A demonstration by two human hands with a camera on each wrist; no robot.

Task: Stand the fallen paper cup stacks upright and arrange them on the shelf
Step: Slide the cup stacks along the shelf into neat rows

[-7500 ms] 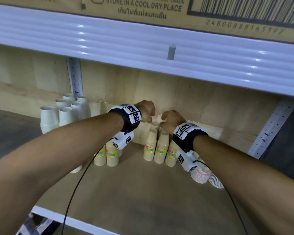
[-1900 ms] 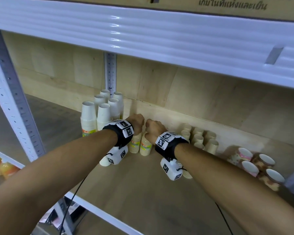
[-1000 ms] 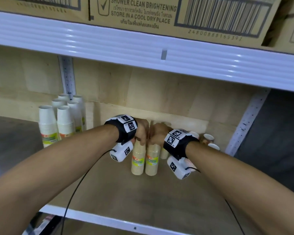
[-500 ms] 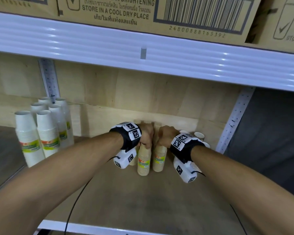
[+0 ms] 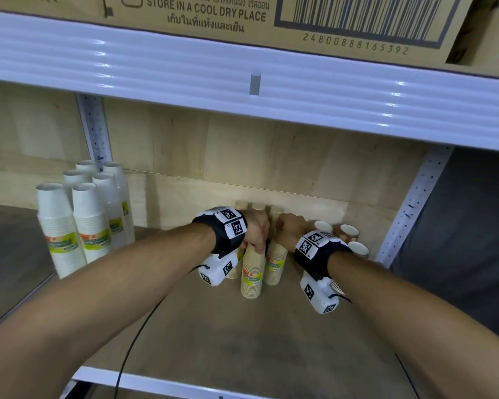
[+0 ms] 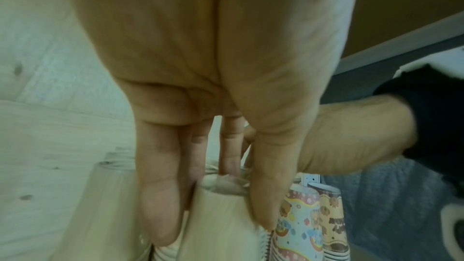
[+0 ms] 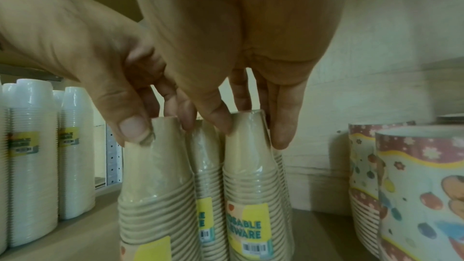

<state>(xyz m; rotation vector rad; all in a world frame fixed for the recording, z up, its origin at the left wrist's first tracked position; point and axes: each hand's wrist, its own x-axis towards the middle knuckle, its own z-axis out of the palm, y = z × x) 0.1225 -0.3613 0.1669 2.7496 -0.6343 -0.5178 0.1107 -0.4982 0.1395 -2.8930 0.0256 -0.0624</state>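
The left hand [image 5: 258, 230] pinches the top of one brown paper cup stack [image 5: 252, 273]. The right hand [image 5: 290, 230] pinches the top of the next brown stack [image 5: 275, 262]. Both stacks stand upright, side by side, on the wooden shelf [image 5: 242, 341], between white cup stacks [image 5: 78, 226] and flowery cups [image 7: 411, 186].

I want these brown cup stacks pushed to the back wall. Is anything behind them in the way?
Yes. More brown stacks already stand between the two held stacks and the back wall.
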